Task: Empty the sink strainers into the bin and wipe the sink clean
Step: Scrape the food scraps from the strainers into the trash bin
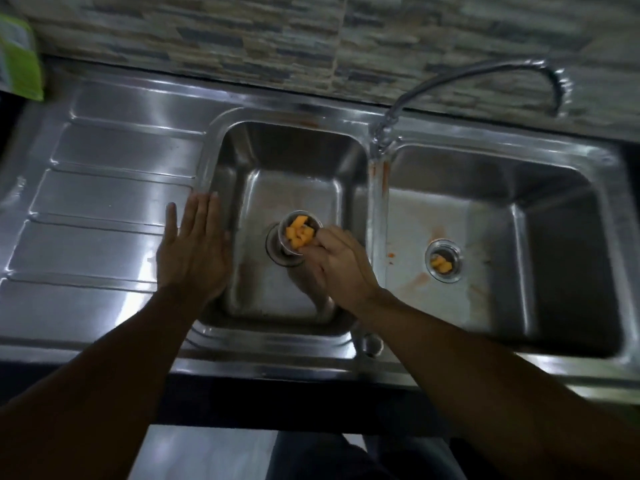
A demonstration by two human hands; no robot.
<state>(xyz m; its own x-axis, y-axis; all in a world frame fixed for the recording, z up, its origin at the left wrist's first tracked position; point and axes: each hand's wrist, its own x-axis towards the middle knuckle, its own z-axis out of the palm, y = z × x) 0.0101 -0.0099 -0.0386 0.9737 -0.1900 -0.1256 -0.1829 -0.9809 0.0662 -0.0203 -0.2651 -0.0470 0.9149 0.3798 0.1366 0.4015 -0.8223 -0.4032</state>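
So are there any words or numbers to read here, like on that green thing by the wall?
No readable text anywhere.
The green item at the left edge is too blurred to read.
The sink and faucet show no words or numbers.

Glossy, smeared stainless-steel sink (121, 188), shiny metal strainer (300, 237) and tap (485, 74), rough matt stone-look wall tiles (242, 36).
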